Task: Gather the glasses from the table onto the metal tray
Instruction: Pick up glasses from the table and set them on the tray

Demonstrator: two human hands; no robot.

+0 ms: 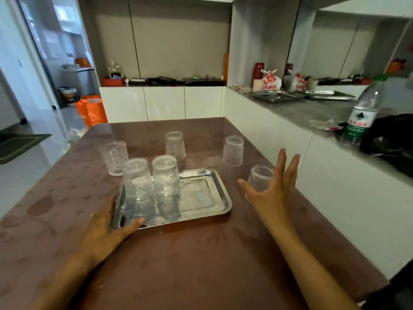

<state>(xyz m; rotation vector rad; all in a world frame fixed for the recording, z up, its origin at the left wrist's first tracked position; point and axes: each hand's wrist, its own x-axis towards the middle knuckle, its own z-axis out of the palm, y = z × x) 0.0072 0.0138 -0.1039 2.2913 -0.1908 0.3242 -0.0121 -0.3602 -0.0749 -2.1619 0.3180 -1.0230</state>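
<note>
Two upturned glasses (152, 177) are sitting on our metal tray (201, 202), four waiting on the table (201, 253), while our left hand (105, 231) is steadying its edge and our right hand (272, 193) is spreading open beside the nearest glass (259, 177).

My right hand (271, 193) covers part of the nearest glass (259, 179), so I cannot tell whether I touch it, my left hand (105, 231) hides the tray's (201, 211) near corner, and the bottle's (363, 110) label is too blurred to read

My left hand (105, 229) lies flat, fingers spread, thumb stretched forward. My right hand (271, 191) is raised edge-on, fingers straight, wide open.
</note>
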